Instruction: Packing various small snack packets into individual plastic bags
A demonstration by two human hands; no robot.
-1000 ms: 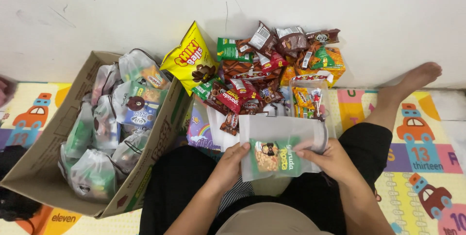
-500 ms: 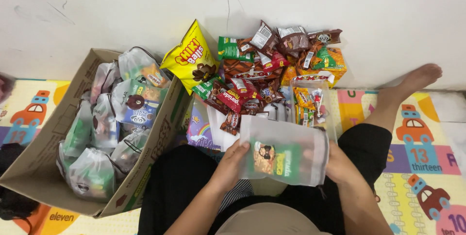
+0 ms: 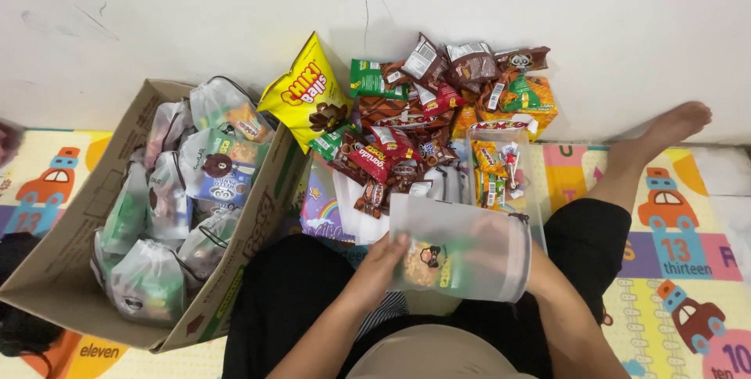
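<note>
While a cardboard box (image 3: 258, 230) of filled drawstring bags stands at far left on the play mat (image 3: 688, 254), the left hand (image 3: 383, 258) grips the near-left edge of a frosted pouch (image 3: 461, 250) over the lap, a green snack packet (image 3: 426, 263) showing inside. Beyond lies a heap of snack packets (image 3: 422, 113) against the wall. The right hand (image 3: 501, 246) reaches inside the pouch; its grip cannot be told.

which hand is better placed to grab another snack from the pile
Left, probably. The left hand only grips the translucent pouch at its outer edge, close to the snack pile, while the right hand is inside the pouch.
</note>
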